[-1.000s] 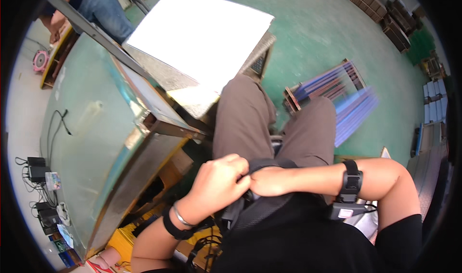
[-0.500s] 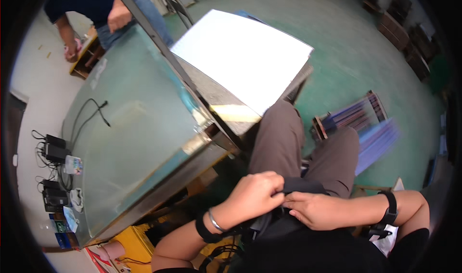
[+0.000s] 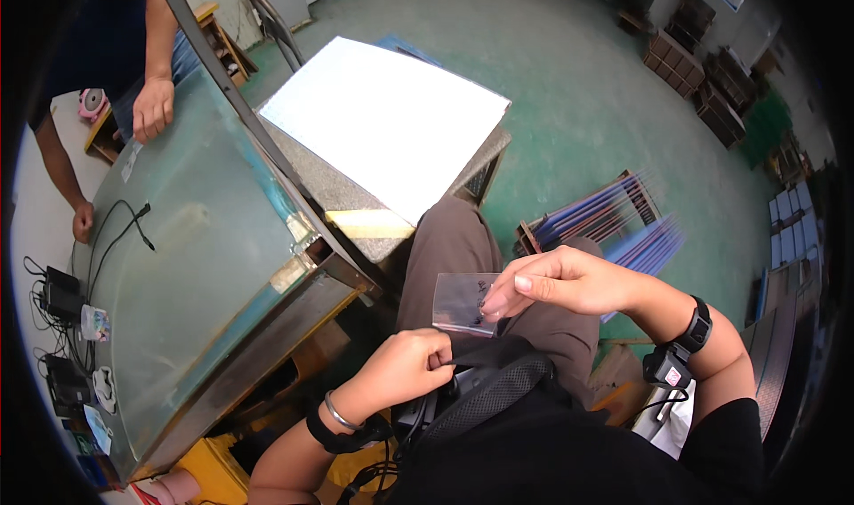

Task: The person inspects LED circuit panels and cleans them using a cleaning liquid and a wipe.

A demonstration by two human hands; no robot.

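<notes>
My right hand (image 3: 556, 281) pinches a small clear plastic bag (image 3: 460, 302) holding a few tiny dark parts, held over my lap above my brown trousers (image 3: 454, 247). Just below it, my left hand (image 3: 407, 365) grips the edge of a black pouch (image 3: 498, 371) at my waist. A bracelet sits on my left wrist. My right wrist carries a black watch (image 3: 696, 325).
A glass-topped table (image 3: 178, 265) with a metal frame stands at my left, with cables and small devices on its far left. A white sheet (image 3: 391, 113) lies on a grey slab ahead. Another person's hand (image 3: 153, 106) rests on the glass. Blue rods (image 3: 614, 225) lie on the green floor.
My right hand has lifted away from the pouch with the small clear bag now in its fingers. My left hand stays on the pouch. The view has swung toward the table.
</notes>
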